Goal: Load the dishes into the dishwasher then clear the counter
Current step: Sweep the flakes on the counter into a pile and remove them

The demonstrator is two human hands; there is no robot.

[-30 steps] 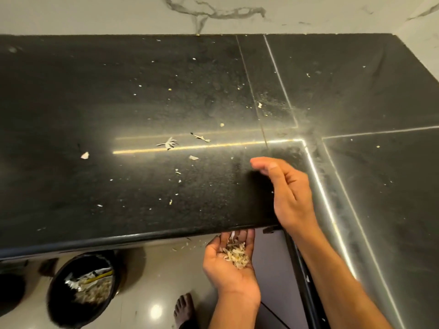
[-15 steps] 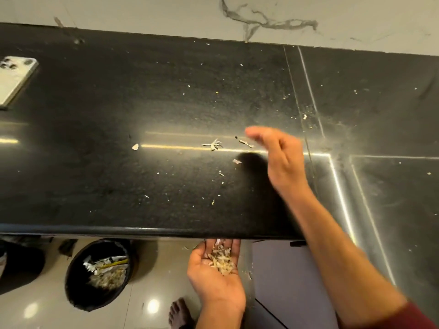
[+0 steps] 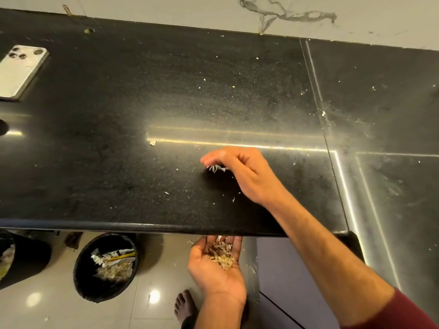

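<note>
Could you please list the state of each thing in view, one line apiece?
right hand: on the counter, fingers curled over a pale scrap
left hand: cupped below the counter edge, holding peels
counter: speckled with crumbs
bin: open, holding waste
phone: lying face down

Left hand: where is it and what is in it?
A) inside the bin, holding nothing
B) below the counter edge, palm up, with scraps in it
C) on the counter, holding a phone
B: the left hand is cupped palm up just under the counter edge, with scraps piled in it.
</note>
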